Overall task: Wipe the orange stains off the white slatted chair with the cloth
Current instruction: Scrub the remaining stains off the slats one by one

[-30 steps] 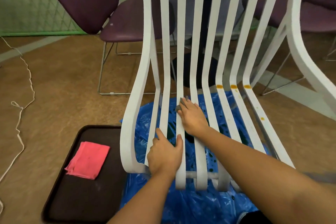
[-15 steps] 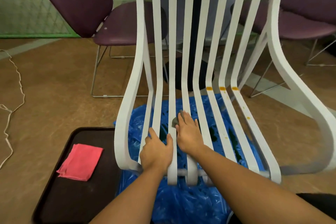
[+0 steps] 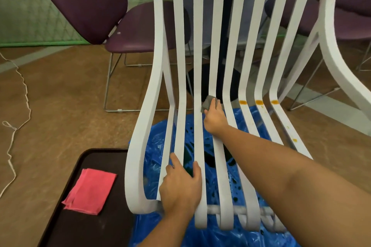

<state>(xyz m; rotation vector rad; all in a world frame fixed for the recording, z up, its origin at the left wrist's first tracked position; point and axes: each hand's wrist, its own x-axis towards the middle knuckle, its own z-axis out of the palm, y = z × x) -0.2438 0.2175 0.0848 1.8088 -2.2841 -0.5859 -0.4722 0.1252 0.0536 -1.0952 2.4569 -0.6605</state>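
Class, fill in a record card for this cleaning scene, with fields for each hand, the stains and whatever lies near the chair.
left hand: grips slats of the white chair near its front edge
right hand: presses grey cloth on a middle slat
orange stains: unwiped, on three slats right of the cloth
beside chair: pink cloth on dark tray
under chair: blue plastic sheet

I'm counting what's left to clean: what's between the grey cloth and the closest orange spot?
Just one clean white slat, in the head view.
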